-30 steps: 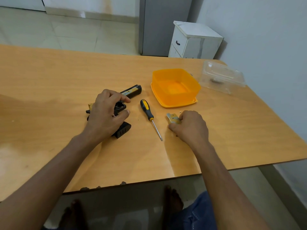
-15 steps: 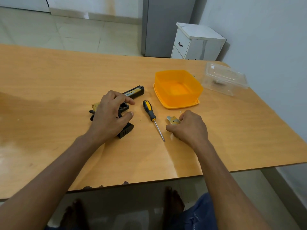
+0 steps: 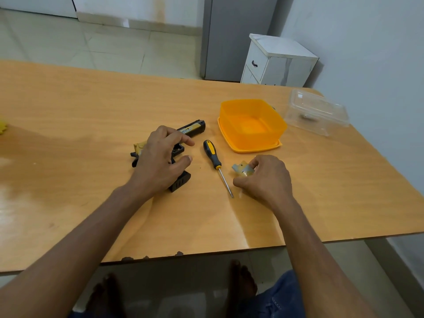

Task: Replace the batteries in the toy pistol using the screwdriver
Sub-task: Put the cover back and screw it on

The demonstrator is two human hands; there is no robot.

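Observation:
The black and gold toy pistol [image 3: 192,129] lies on its side on the wooden table [image 3: 91,115], muzzle pointing to the far right, grip toward me. My left hand [image 3: 158,164] lies over its middle, with index finger and thumb stretched out to the right and gripping nothing. The screwdriver [image 3: 212,154], black and yellow handled, lies free on the table between my hands, tip toward me. My right hand [image 3: 263,177] pinches a small grey-gold battery cover [image 3: 242,169] just right of the screwdriver's shaft. No batteries are visible.
An open orange container [image 3: 273,125] stands on its lid behind the screwdriver. A clear plastic box [image 3: 316,113] sits at the table's far right corner. A yellow object [image 3: 2,127] shows at the left edge. The table's near edge is close to my knees.
My left hand's fingers and thumb have loosened from the pistol and spread to the right. My right hand has stayed on the cover, with more of the cover now showing.

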